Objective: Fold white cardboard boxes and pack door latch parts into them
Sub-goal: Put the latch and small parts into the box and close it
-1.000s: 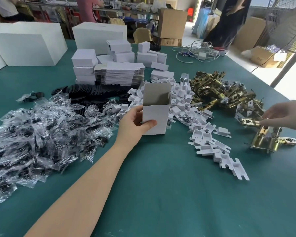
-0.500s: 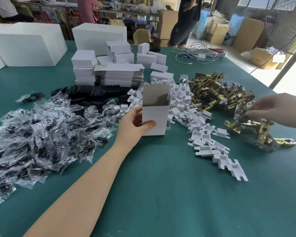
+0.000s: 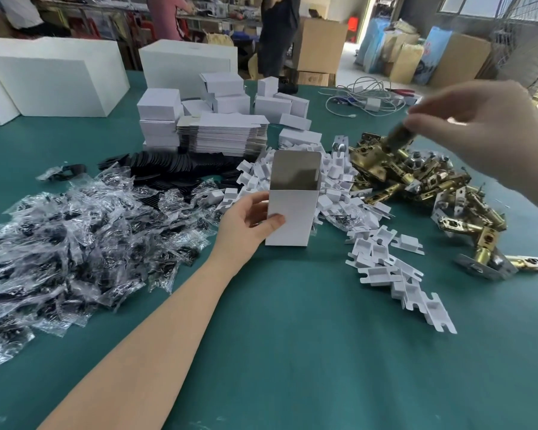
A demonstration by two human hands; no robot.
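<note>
The left hand (image 3: 249, 223) is gripping an upright white cardboard box (image 3: 292, 212) standing on the green tabletop (image 3: 292, 352), with the thumb curled across the front face and the fingers wrapping round the left side. The top of the box is standing open, and its rear flap is pointing upward.

The right hand (image 3: 485, 131) is hovering above the tabletop at upper right, pinching one brass door latch part (image 3: 396, 139) between thumb and fingers. The part is motion-blurred, so its exact shape cannot be made out; it appears to be hanging over the far end of the latch pile (image 3: 423, 181), which is lying just right of the box. A separate latch (image 3: 491, 259) is lying apart from the pile near the right edge.

White plastic inserts (image 3: 385, 259) are trailing from behind the box toward the lower right. Clear bagged parts (image 3: 75, 243) are covering the left area, with black discs (image 3: 174, 166) lying behind them. A stack of flat box blanks (image 3: 224, 135) and several folded boxes (image 3: 159, 119) are sitting further back, and a coil of white cable (image 3: 364, 97) is lying at the far edge
</note>
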